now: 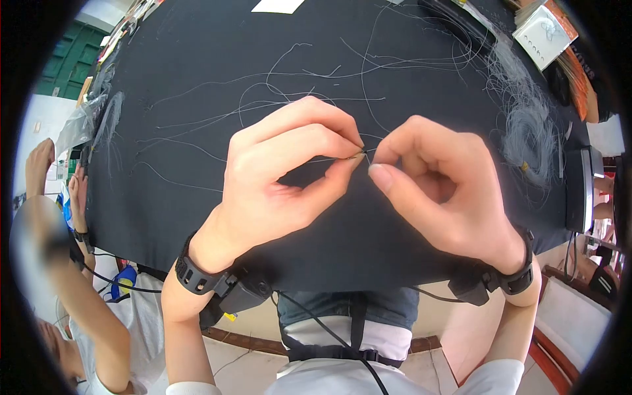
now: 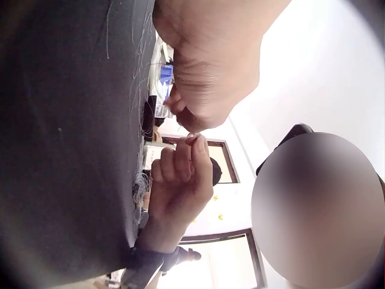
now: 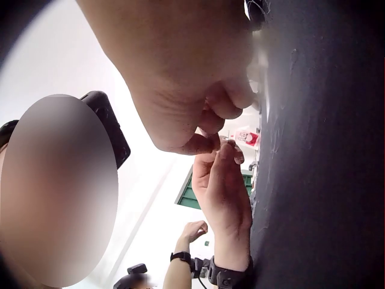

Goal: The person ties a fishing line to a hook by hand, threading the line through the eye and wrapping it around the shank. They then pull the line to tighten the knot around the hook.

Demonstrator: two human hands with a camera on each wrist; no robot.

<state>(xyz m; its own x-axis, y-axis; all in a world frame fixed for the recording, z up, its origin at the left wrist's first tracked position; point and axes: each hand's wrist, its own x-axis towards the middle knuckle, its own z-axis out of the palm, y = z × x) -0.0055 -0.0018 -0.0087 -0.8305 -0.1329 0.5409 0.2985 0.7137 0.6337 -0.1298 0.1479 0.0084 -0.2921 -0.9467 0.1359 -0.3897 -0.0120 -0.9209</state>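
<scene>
threads (image 1: 534,141): pale grey to white; small tie (image 1: 525,166) on them yellow. bench (image 1: 342,253): plain black. wrist straps (image 1: 197,276): black. jeans (image 1: 316,305): faded blue. sleeve (image 1: 191,388): white. paper (image 1: 278,6): white. card (image 1: 545,37): white, grey print. bag (image 1: 124,282): blue and yellow. shutter (image 1: 69,58): green.

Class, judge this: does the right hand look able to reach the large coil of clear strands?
Probably yes: the coil of clear strands lies on the black cloth, to the right of the right hand, with only cloth showing between them.
</scene>
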